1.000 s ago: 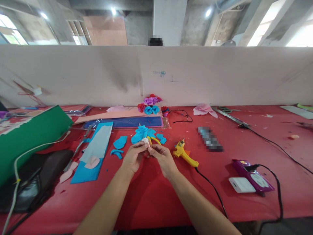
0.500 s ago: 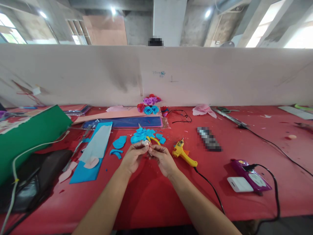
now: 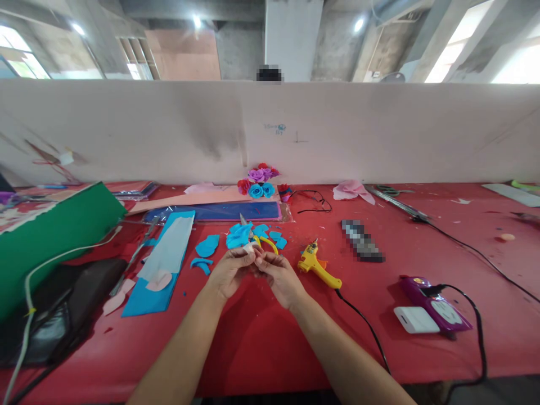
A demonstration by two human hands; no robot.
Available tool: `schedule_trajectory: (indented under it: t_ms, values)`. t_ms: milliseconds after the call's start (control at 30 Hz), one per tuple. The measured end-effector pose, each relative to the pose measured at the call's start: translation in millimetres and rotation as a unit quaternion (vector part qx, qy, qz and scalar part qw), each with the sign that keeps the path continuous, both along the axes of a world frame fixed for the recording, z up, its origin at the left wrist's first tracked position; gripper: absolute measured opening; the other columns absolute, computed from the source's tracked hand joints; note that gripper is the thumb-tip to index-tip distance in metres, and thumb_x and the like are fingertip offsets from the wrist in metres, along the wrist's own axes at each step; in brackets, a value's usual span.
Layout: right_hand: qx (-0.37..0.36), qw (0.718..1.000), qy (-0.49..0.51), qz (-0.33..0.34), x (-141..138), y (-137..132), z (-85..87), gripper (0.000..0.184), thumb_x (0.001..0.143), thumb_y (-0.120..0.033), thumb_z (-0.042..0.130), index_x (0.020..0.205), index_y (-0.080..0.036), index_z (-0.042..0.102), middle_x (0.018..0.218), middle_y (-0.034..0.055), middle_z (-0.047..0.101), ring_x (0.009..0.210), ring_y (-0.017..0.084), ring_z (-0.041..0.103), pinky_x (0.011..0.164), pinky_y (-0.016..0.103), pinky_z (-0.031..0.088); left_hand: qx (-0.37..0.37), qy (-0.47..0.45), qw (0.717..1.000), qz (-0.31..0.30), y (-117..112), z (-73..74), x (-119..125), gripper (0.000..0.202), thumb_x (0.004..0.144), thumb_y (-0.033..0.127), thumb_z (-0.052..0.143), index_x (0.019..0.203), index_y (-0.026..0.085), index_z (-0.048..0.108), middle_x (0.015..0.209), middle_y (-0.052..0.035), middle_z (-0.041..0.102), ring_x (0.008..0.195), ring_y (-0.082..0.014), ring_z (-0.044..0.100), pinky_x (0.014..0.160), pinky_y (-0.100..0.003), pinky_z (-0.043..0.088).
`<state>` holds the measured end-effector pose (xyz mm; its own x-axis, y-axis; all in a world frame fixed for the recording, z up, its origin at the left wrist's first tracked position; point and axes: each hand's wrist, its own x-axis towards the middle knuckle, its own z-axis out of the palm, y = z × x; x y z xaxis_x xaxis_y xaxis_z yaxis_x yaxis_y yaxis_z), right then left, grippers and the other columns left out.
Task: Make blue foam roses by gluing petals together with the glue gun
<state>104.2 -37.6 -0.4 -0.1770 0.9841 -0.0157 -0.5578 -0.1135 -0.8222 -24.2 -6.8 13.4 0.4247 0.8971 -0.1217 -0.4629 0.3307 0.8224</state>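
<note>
Between the fingertips of my left hand (image 3: 231, 273) and my right hand (image 3: 279, 275) is a small whitish piece of paper (image 3: 249, 246), curled and partly hidden by the fingers. Both hands are closed in a pinch and meet over the table's middle. Just beyond them lie blue paper petals (image 3: 238, 236) in a loose pile, with yellow-handled scissors (image 3: 269, 243) resting among them, their blades pointing away. Left of the pile are more cut blue pieces (image 3: 207, 245). A yellow glue gun (image 3: 316, 265) rests to the right of my right hand, its nozzle pointing away.
Paper roses (image 3: 261, 183) stand by the white partition (image 3: 358, 135). Folded blue and white paper (image 3: 160, 264), a green sheet (image 3: 63, 242) and a dark bag (image 3: 84, 298) occupy the left. Rightward are a blurred dark object (image 3: 361, 241) and a purple power strip (image 3: 439, 306) with cords.
The fingers have shifted slightly on the whitish paper, and both hands stay at nearly the same spot. The whole view has moved a little.
</note>
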Motion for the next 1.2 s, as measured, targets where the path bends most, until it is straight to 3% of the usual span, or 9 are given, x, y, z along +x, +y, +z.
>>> schedule_trajectory:
  t_ms: [167, 367, 567, 633, 767, 833, 933, 1033, 1200]
  values:
    - [0.08, 0.982, -0.15, -0.084, -1.0, 0.5, -0.9, 0.016, 0.068, -0.034, 0.072, 0.081, -0.023, 0.073, 0.075, -0.0001, 0.067, 0.073, 0.016, 0.056, 0.074, 0.031, 0.042, -0.031, 0.014, 0.997, 0.074, 1.1, -0.6, 4.0, 0.019, 0.049, 0.019, 0.082, 0.062, 0.012, 0.071, 0.068, -0.0036, 0.067, 0.062, -0.0102, 0.058, 0.06, -0.021, 0.046]
    - [0.072, 0.989, -0.103, -0.082, 1.8, -0.3, 1.7, 0.016, 0.07, -0.035, 0.07, 0.065, -0.02, 0.071, 0.063, -0.0005, 0.061, 0.065, 0.014, 0.053, 0.069, 0.029, 0.041, 0.023, 0.061, 0.998, 0.026, 0.8, -2.5, 0.8, 0.021, 0.056, 0.024, 0.08, 0.074, 0.013, 0.074, 0.077, -0.0077, 0.071, 0.071, -0.0155, 0.061, 0.07, -0.027, 0.047]
    - [-0.022, 0.998, 0.011, -0.051, 4.9, 1.8, 2.5, 0.015, 0.064, -0.031, 0.076, 0.066, -0.017, 0.071, 0.065, 0.0007, 0.063, 0.062, 0.011, 0.054, 0.064, 0.025, 0.043, 0.114, 0.122, 0.985, -0.044, -0.7, 2.9, -2.2, 0.043, 0.059, 0.02, 0.078, 0.101, 0.019, 0.071, 0.106, -0.0075, 0.069, 0.1, -0.0225, 0.059, 0.088, -0.032, 0.043]
    - [-0.073, 0.995, 0.06, -0.04, 6.1, 3.4, 1.7, 0.014, 0.061, -0.027, 0.078, 0.066, -0.016, 0.07, 0.065, 0.0, 0.063, 0.06, 0.009, 0.053, 0.06, 0.021, 0.043, 0.119, 0.116, 0.985, -0.043, -1.2, 3.2, -1.4, 0.039, 0.065, 0.025, 0.075, 0.103, 0.019, 0.07, 0.107, -0.0078, 0.068, 0.106, -0.0229, 0.057, 0.091, -0.032, 0.041]
    - [-0.125, 0.988, 0.09, -0.015, 6.1, 4.2, 0.3, 0.015, 0.059, -0.023, 0.079, 0.067, -0.016, 0.068, 0.061, -0.0018, 0.06, 0.053, 0.006, 0.048, 0.051, 0.018, 0.039, 0.071, 0.091, 0.993, -0.016, -0.3, 0.6, 1.0, 0.027, 0.071, 0.034, 0.069, 0.09, 0.014, 0.073, 0.094, -0.011, 0.071, 0.084, -0.0199, 0.063, 0.075, -0.03, 0.047]
    - [-0.108, 0.992, 0.056, -0.014, 4.2, 2.9, 0.2, 0.016, 0.061, -0.027, 0.078, 0.067, -0.016, 0.067, 0.06, -0.0019, 0.058, 0.052, 0.007, 0.047, 0.051, 0.019, 0.039, 0.045, 0.087, 0.995, 0.01, 0.6, -0.7, 2.3, 0.025, 0.067, 0.033, 0.073, 0.081, 0.013, 0.074, 0.08, -0.0099, 0.071, 0.068, -0.0164, 0.061, 0.065, -0.029, 0.048]
    - [-0.019, 0.998, -0.041, -0.039, 0.7, 0.3, 1.2, 0.021, 0.069, -0.037, 0.072, 0.072, -0.017, 0.068, 0.063, -0.0004, 0.06, 0.056, 0.009, 0.049, 0.056, 0.022, 0.04, 0.027, 0.075, 0.996, 0.047, 1.5, -1.5, 3.8, 0.024, 0.062, 0.033, 0.076, 0.075, 0.013, 0.074, 0.066, -0.0061, 0.068, 0.055, -0.0131, 0.057, 0.054, -0.026, 0.045]
    - [0.063, 0.985, -0.135, -0.083, -0.5, -1.1, 1.7, 0.022, 0.073, -0.04, 0.068, 0.074, -0.018, 0.068, 0.063, -0.0008, 0.059, 0.059, 0.012, 0.049, 0.059, 0.025, 0.04, 0.035, 0.077, 0.994, 0.063, 1.6, -2.5, 4.1, 0.022, 0.062, 0.03, 0.077, 0.076, 0.014, 0.074, 0.07, -0.0058, 0.069, 0.062, -0.0141, 0.059, 0.059, -0.026, 0.046]
    - [0.097, 0.975, -0.179, -0.094, 3.4, -0.3, -2.8, 0.023, 0.077, -0.038, 0.063, 0.065, -0.019, 0.065, 0.058, -0.0016, 0.054, 0.056, 0.011, 0.046, 0.056, 0.026, 0.037, 0.068, 0.091, 0.993, 0.039, 0.1, -4.6, 2.8, 0.02, 0.063, 0.027, 0.076, 0.078, 0.013, 0.074, 0.086, -0.0088, 0.07, 0.079, -0.0197, 0.062, 0.068, -0.029, 0.047]
